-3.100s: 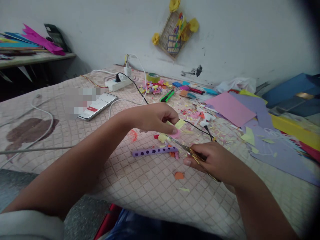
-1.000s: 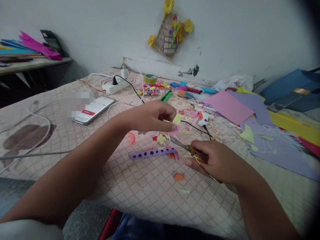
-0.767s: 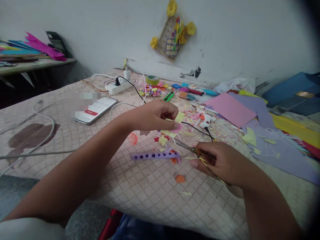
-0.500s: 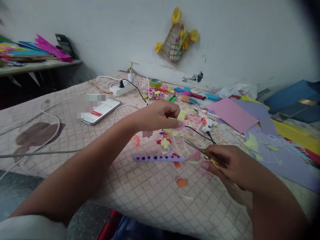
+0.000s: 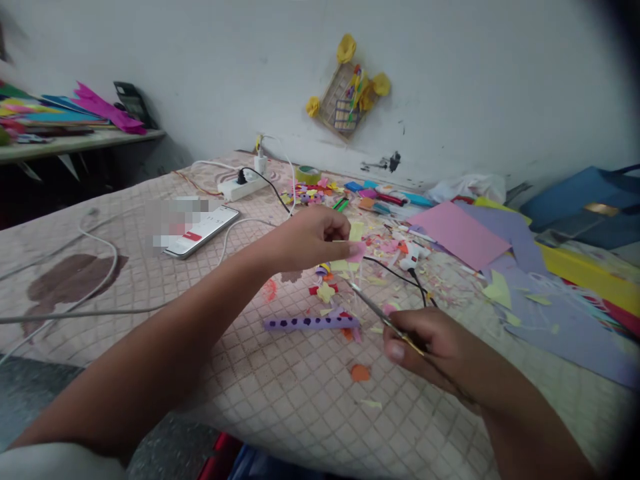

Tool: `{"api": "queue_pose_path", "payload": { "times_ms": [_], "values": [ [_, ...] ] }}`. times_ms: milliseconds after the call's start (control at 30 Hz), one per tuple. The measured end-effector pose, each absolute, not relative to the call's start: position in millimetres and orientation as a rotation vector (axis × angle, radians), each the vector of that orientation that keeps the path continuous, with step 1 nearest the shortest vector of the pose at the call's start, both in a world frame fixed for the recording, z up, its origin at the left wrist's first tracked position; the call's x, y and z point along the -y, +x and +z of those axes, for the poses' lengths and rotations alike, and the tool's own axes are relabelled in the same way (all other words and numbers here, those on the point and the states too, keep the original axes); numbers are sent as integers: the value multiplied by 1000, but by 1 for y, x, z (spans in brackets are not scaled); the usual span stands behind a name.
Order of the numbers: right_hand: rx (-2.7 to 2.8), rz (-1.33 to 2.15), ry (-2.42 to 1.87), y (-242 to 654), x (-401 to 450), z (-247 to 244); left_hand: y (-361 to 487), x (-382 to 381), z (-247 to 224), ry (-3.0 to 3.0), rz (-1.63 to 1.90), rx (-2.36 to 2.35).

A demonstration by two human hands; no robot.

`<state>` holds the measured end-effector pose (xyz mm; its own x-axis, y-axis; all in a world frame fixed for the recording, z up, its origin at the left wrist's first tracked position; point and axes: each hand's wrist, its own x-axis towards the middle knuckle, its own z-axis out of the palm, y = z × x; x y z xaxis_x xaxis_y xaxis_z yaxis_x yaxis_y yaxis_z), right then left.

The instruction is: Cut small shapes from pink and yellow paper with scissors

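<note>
Between thumb and fingers, my left hand [image 5: 317, 237] pinches a small pink paper piece [image 5: 357, 251] above the middle of the table. My right hand [image 5: 435, 347] grips gold-handled scissors [image 5: 383, 316], whose blades point up and left, below the pink piece and apart from it. A purple strip with dark dots [image 5: 311, 323] lies on the patterned cloth below my left hand. Just above the strip is a yellow paper flower [image 5: 325, 293]. An orange paper piece [image 5: 360, 373] rests nearer the front edge.
A phone [image 5: 203, 232] and a white power strip [image 5: 243, 186] with cables lie at the left. Pink paper [image 5: 459, 233], purple sheets [image 5: 565, 327] and a blue bag [image 5: 590, 203] are at the right. Paper scraps and a green tape roll [image 5: 308, 175] are behind my hands.
My right hand has moved left with the scissors, and their blades now look closed and nearer to my left hand. The left hand still pinches the pink piece. The camera view has shifted slightly.
</note>
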<state>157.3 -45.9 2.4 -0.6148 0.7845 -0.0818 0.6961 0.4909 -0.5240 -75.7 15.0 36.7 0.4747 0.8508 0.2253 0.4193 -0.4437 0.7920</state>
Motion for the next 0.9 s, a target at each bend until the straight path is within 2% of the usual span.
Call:
{"api": "queue_pose_path", "payload": {
  "times_ms": [433,900],
  "values": [
    [2395,764,-1390,147,46,-6,-69,-12,36,2038,932,-991],
    [2470,639,-1444,140,49,-6,-68,-10,38,1922,1010,-1002]
  ]
}}
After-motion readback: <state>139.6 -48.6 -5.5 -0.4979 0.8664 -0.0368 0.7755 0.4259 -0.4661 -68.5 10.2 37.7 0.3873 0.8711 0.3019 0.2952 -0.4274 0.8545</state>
